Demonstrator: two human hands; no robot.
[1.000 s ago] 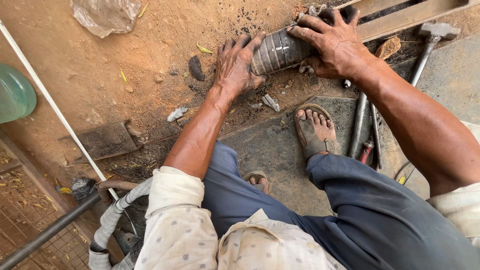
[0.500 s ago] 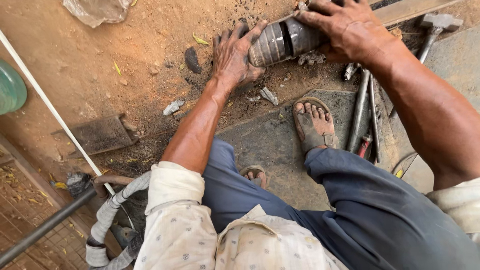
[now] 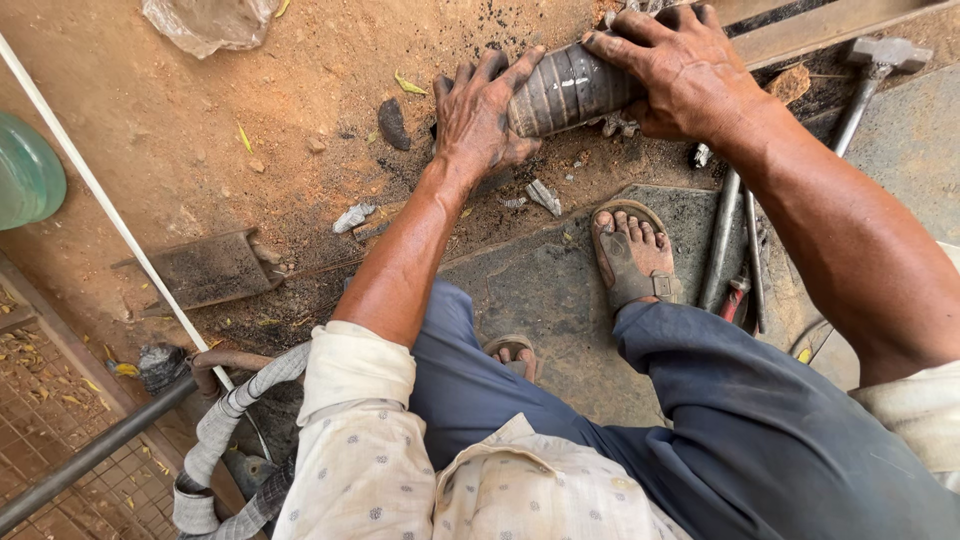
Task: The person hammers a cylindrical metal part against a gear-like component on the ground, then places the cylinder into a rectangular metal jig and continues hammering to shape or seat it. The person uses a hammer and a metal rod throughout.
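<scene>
A dark, ribbed, grimy cylindrical part (image 3: 567, 90) lies on the dirt ground at the top middle of the head view. My left hand (image 3: 480, 115) is pressed against its left end, fingers spread over it. Over the part's right end, my right hand (image 3: 685, 70) grips from above. Both hands are black with grease. My sandalled right foot (image 3: 630, 252) rests on a dark mat (image 3: 545, 290) just below the part.
A hammer (image 3: 868, 72) and metal rods (image 3: 722, 240) lie to the right of my foot. Broken bits and a dark stone (image 3: 393, 124) litter the dirt. A flat metal plate (image 3: 208, 268), a white rod (image 3: 110, 215), a wrapped hose (image 3: 225, 425) and a green container (image 3: 28, 172) sit at left.
The view has shifted slightly. My left hand slid a little along the part's left end; my right hand keeps its grip on the right end.
</scene>
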